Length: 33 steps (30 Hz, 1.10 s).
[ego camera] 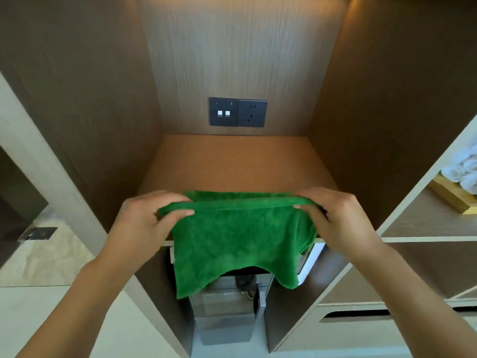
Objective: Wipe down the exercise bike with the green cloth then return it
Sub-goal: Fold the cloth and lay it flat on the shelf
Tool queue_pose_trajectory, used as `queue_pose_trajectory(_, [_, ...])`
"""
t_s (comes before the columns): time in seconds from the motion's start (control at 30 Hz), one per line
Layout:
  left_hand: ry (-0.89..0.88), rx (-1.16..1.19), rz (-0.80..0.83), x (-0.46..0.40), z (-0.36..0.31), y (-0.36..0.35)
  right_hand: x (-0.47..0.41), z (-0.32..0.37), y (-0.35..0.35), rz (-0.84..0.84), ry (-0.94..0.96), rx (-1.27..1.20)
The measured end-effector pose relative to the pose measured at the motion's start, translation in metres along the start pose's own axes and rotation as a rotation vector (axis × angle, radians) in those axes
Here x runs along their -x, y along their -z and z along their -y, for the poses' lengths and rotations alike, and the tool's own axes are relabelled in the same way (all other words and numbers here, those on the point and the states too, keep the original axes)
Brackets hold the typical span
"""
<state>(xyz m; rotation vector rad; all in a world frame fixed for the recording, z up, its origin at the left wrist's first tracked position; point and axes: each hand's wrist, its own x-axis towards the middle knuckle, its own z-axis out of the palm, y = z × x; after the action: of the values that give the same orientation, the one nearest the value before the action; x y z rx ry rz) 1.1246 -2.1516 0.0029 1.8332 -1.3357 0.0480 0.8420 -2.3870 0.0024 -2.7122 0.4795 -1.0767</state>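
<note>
The left hand (144, 218) and the right hand (338, 215) each pinch a top corner of the green cloth (240, 241), stretched left to right above the front edge of the brown shelf (232, 161), its lower part hanging over the edge, with bare shelf behind up to the wall sockets (238, 112).

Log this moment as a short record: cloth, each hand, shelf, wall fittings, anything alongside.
cloth: green cloth, folded over along its top edge, lower part hanging past the shelf's front edge
left hand: left hand pinches the cloth's top left corner
right hand: right hand pinches the top right corner
shelf: brown shelf in a wood-panelled niche, bare behind the cloth
wall fittings: dark switch and socket plate on the back panel
alongside: rolled white towels in a wooden tray on the right-hand shelf
below: grey appliance, partly hidden
</note>
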Motion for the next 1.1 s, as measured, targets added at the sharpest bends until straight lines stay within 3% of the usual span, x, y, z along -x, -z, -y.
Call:
queue_pose_trajectory(0.1, [0.136,0.153,-0.116,-0.012,-0.005,0.009,-0.016,-0.002,0.015,0.013,-0.106,-0.178])
queue_pose_trajectory(0.3, [0.106,0.433,-0.229,-0.011,-0.037,0.036,-0.028,0.023,0.059,-0.037,-0.186,-0.455])
queue_pose_trajectory(0.47, [0.107,0.574,-0.243,-0.008,-0.061,0.064,-0.033,0.042,0.091,-0.081,-0.18,-0.668])
queue_pose_trajectory(0.6, [0.189,0.568,-0.173,-0.029,-0.049,0.045,-0.047,0.021,0.066,0.005,-0.334,-0.766])
queue_pose_trajectory(0.67, [0.292,0.481,-0.095,-0.042,-0.026,0.024,-0.057,0.0,0.04,0.094,-0.462,-0.73])
queue_pose_trajectory(0.73, [0.38,0.191,-0.014,-0.051,0.001,0.003,-0.064,-0.019,0.014,0.182,-0.567,-0.562])
queue_pose_trajectory(0.8, [0.362,-0.156,-0.007,-0.049,0.009,-0.012,-0.064,-0.025,-0.009,0.195,-0.606,-0.144])
queue_pose_trajectory(0.87, [0.227,-0.235,-0.01,-0.04,0.001,-0.022,-0.053,-0.005,-0.021,0.159,-0.5,0.222])
queue_pose_trajectory(0.93, [0.089,-0.178,0.178,-0.032,-0.013,-0.031,-0.041,0.033,-0.026,0.186,-0.391,0.116])
queue_pose_trajectory(1.0, [0.026,-0.2,0.427,-0.028,-0.02,-0.046,-0.033,0.065,-0.033,0.342,-0.389,-0.039])
queue_pose_trajectory(1.1, [-0.002,-0.296,0.494,-0.027,-0.008,-0.059,-0.023,0.078,-0.058,0.571,-0.402,0.066])
